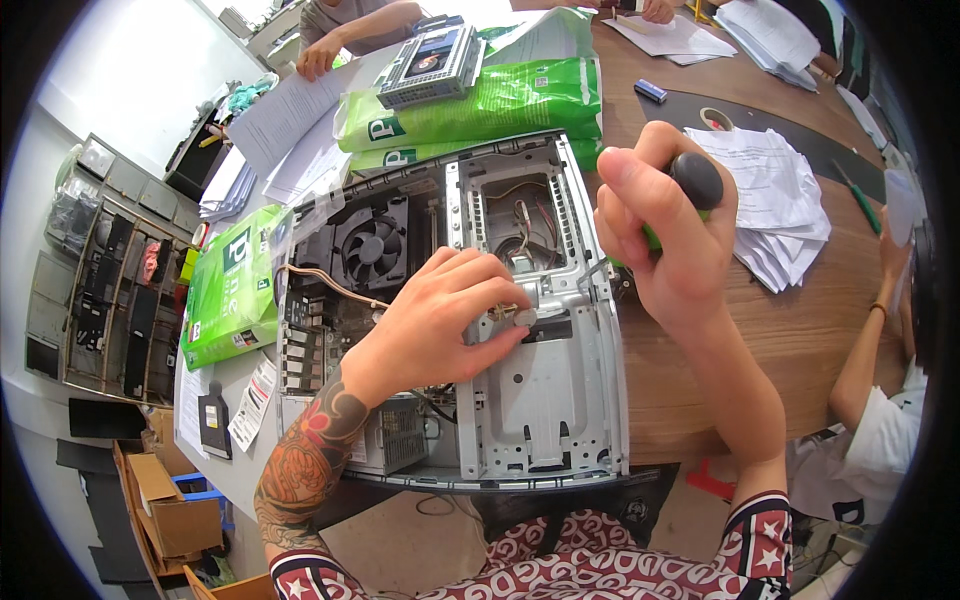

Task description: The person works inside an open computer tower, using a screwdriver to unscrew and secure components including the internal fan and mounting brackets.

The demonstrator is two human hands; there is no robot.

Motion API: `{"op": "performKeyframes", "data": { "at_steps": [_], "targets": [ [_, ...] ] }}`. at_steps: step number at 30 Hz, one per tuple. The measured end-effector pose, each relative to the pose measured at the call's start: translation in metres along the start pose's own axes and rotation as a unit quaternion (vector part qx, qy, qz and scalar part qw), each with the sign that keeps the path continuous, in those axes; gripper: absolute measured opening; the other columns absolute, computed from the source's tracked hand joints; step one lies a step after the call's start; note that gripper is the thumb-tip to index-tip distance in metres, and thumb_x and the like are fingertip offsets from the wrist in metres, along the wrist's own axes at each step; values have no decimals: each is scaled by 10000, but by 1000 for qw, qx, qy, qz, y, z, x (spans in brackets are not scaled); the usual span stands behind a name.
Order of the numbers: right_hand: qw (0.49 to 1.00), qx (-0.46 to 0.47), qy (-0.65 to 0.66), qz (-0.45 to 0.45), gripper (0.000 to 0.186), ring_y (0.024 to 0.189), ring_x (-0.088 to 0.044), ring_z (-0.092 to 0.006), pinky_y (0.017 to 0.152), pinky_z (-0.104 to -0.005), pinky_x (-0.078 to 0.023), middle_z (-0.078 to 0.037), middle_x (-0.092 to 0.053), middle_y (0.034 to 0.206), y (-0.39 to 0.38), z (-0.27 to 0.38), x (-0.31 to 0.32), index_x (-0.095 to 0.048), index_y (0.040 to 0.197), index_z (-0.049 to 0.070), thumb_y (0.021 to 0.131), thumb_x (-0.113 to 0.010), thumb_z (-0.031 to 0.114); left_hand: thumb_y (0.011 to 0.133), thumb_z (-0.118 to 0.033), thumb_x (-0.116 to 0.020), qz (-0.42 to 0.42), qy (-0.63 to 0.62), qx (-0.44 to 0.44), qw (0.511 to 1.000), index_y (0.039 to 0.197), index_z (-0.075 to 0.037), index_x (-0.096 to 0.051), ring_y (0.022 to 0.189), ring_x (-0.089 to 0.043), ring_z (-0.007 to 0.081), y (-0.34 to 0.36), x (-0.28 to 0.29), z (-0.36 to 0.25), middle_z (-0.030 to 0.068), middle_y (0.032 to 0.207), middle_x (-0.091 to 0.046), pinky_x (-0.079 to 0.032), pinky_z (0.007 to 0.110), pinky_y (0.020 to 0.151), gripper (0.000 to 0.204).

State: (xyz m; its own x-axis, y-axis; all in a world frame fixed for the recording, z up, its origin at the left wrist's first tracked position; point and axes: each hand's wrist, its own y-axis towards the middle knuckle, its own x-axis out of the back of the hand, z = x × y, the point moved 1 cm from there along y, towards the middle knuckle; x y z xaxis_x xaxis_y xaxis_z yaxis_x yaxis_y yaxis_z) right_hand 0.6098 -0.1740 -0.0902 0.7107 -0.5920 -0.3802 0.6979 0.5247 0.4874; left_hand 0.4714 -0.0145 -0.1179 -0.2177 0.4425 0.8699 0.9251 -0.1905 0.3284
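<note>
An opened computer case [545,400] lies flat on the table, its silver metal frame facing up. My right hand [670,225] is closed round a screwdriver [697,182] with a black-ended, partly green handle, over the case's right edge. Its thin shaft slants down to the left toward the metal frame; the tip is hard to make out. My left hand [435,320] rests across the middle of the case, thumb and fingers pinched at a small pale and brass-coloured piece [522,317] too small to name. A black fan [370,248] and a pinkish cable [325,284] lie inside the case beyond this hand.
Green paper packs [530,100] lie behind the case, with a metal drive unit [430,65] on top. Another green pack [235,290] is at left. Loose papers [770,200], a tape roll [716,119] and another screwdriver [858,200] lie at right. Other people's hands [320,55] are around the table.
</note>
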Motion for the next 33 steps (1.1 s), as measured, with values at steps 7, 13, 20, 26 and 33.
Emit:
{"op": "performKeyframes", "data": {
  "at_steps": [7,13,20,26,33],
  "targets": [
    [1000,-5,5,6,304,444,-389,-9,413,-219,-252,56,-450,506,0,0,0,-531,651,60,914,-675,111,767,-56,-764,11,-20,-3,1000,1005,-88,-683,911,-617,235,-1,-4,1,43,954,-657,-454,360,838,254],
    [1000,-17,14,-4,297,436,-378,-12,411,-219,-247,55,-450,512,-1,2,0,-530,657,63,912,-676,107,773,-62,-761,36,-23,13,999,1011,-94,-679,915,-619,239,0,-3,0,44,959,-664,-454,361,839,254],
    [998,-9,45,52,274,393,-247,-89,397,-274,-218,-9,-372,524,-8,26,-4,-372,741,116,996,-472,112,779,-84,-778,14,-28,11,999,1013,-89,-676,916,-617,255,-4,-6,3,50,958,-660,-470,374,831,255],
    [993,-7,49,107,243,390,-258,-85,398,-266,-249,-35,-406,540,-16,24,-7,-381,757,99,988,-459,108,779,-86,-784,11,-37,6,999,1009,-86,-676,918,-615,265,0,-7,2,61,965,-657,-478,379,832,254],
    [994,-15,54,91,251,390,-271,-80,395,-260,-253,-37,-421,537,-16,13,-9,-383,747,96,975,-488,92,786,-111,-782,1,-41,6,999,987,-88,-667,911,-602,262,-1,-8,2,58,951,-635,-467,372,822,232]
  ]
}}
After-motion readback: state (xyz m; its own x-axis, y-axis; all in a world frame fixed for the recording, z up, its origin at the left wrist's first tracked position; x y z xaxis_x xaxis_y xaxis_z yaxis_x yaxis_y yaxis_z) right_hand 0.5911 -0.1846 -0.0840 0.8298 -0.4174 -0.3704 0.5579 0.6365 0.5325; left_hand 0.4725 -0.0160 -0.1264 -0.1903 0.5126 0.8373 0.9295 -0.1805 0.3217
